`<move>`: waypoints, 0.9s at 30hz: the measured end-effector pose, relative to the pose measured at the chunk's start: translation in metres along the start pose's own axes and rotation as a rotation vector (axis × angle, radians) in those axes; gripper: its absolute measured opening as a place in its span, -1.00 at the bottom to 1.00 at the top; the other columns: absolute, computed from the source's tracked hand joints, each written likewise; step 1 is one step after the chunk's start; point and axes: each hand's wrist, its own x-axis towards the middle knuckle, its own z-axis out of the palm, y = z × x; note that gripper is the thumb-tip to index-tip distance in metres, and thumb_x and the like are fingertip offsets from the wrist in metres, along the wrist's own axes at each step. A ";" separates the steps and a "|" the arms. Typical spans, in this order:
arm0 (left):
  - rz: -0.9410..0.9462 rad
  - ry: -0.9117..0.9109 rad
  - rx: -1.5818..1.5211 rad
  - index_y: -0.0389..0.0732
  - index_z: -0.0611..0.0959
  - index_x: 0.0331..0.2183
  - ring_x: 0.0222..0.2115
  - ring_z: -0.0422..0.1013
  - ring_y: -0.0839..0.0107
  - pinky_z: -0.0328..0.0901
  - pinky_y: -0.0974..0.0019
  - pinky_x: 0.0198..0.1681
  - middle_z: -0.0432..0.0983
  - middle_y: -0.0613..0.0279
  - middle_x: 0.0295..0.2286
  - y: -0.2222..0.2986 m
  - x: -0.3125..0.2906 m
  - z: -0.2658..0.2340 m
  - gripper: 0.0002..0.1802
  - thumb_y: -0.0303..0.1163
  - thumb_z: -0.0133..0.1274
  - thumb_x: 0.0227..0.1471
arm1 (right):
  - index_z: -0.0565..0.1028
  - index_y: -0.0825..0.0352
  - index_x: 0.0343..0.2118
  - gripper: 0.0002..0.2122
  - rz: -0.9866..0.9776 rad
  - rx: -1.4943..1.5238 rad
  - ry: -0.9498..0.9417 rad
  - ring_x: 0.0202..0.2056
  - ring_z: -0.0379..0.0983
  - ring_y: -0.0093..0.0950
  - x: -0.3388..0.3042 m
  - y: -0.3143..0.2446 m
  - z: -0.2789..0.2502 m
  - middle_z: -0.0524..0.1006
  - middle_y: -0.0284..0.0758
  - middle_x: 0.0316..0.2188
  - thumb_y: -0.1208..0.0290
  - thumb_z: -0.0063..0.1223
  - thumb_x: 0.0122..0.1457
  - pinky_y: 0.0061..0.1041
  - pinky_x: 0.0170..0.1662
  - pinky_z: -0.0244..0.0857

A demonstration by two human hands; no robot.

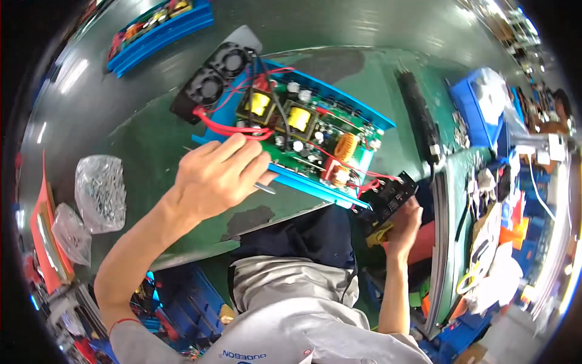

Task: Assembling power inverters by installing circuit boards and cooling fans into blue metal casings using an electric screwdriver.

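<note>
A blue metal casing with an open top lies tilted on the green bench, holding a green circuit board with yellow transformers and a copper coil. My left hand is closed at the casing's near wall, by the thick red wires. A slim metal tool sticks out from under its fingers; its kind is partly hidden. My right hand grips a black end panel, joined to the board by red wires. At the casing's far-left end leans a black fan panel with two fans.
Another blue casing lies at the far left. A black electric screwdriver rests right of the work. Clear bags of small metal parts lie at left. A blue bin stands at right, beyond the bench's metal-edged side.
</note>
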 end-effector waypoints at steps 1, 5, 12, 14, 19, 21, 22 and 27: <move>0.052 -0.022 0.012 -0.08 0.57 -0.50 -0.39 0.44 0.49 0.32 0.43 -0.47 0.42 0.40 -0.49 -0.004 0.001 -0.001 -0.77 -0.20 0.26 -0.13 | 0.32 0.41 0.24 -0.28 0.064 0.196 -0.099 0.09 0.39 -0.35 -0.010 0.001 0.016 0.52 -0.26 0.04 -0.24 -0.36 0.36 -0.34 0.19 0.19; 0.168 -0.051 0.035 -0.09 0.52 -0.57 -0.43 0.44 0.45 0.29 0.40 -0.48 0.40 0.38 -0.52 -0.006 0.008 -0.003 -0.74 -0.19 0.25 -0.13 | 0.35 0.38 0.22 -0.39 0.127 0.311 -0.209 0.08 0.40 -0.40 -0.025 -0.025 0.034 0.51 -0.27 0.02 -0.09 -0.22 0.36 -0.38 0.19 0.20; 0.089 -0.041 0.051 -0.09 0.52 -0.59 -0.48 0.40 0.43 0.27 0.42 -0.49 0.37 0.37 -0.54 0.023 0.001 -0.011 -0.73 -0.20 0.26 -0.12 | 0.22 0.43 0.28 -0.34 -0.491 -0.281 -0.098 -0.10 0.43 -0.48 -0.020 -0.114 0.053 0.50 -0.26 -0.07 0.30 0.23 0.17 -0.47 0.01 0.30; -0.050 -0.095 0.043 -0.10 0.54 -0.53 -0.43 0.42 0.43 0.32 0.41 -0.49 0.41 0.35 -0.47 0.028 0.005 -0.005 -0.74 -0.20 0.28 -0.09 | 0.31 0.40 0.23 -0.41 -0.591 -0.432 -0.111 -0.12 0.44 -0.47 0.019 -0.127 0.067 0.51 -0.26 -0.06 0.37 0.22 0.15 -0.46 0.02 0.29; -0.236 -0.164 0.026 -0.15 0.59 -0.39 -0.36 0.43 0.43 0.38 0.45 -0.50 0.42 0.35 -0.41 0.036 0.014 -0.006 -0.75 -0.25 0.28 -0.06 | 0.45 0.38 0.12 -0.60 -0.552 -0.737 -0.083 -0.16 0.47 -0.41 0.101 -0.143 0.078 0.56 -0.21 -0.14 0.35 0.17 0.26 -0.45 0.02 0.30; -0.256 -0.169 -0.001 -0.14 0.65 -0.29 -0.43 0.41 0.43 0.33 0.42 -0.53 0.42 0.34 -0.44 0.036 0.006 -0.015 -0.72 -0.32 0.31 -0.11 | 0.46 0.40 0.09 -0.65 -0.679 -0.702 0.007 -0.16 0.47 -0.44 0.103 -0.140 0.073 0.55 -0.22 -0.14 0.42 0.13 0.28 -0.46 0.02 0.30; -0.255 -0.211 0.009 -0.16 0.66 -0.25 -0.43 0.41 0.44 0.34 0.42 -0.53 0.43 0.34 -0.44 0.037 0.003 -0.017 -0.69 -0.35 0.30 -0.12 | 0.47 0.41 0.10 -0.68 -0.693 -0.671 0.099 -0.12 0.47 -0.51 0.100 -0.132 0.068 0.57 -0.25 -0.12 0.43 0.06 0.34 -0.48 -0.01 0.37; -0.178 -0.169 -0.006 -0.22 0.69 -0.23 -0.51 0.36 0.48 0.28 0.46 -0.56 0.41 0.36 -0.48 0.033 0.008 -0.017 -0.67 -0.49 0.25 -0.17 | 0.47 0.49 -0.03 -0.79 -0.846 -0.291 0.203 -0.36 0.41 -0.56 0.060 -0.080 0.065 0.51 -0.25 -0.24 0.60 -0.03 0.30 -0.58 -0.25 0.32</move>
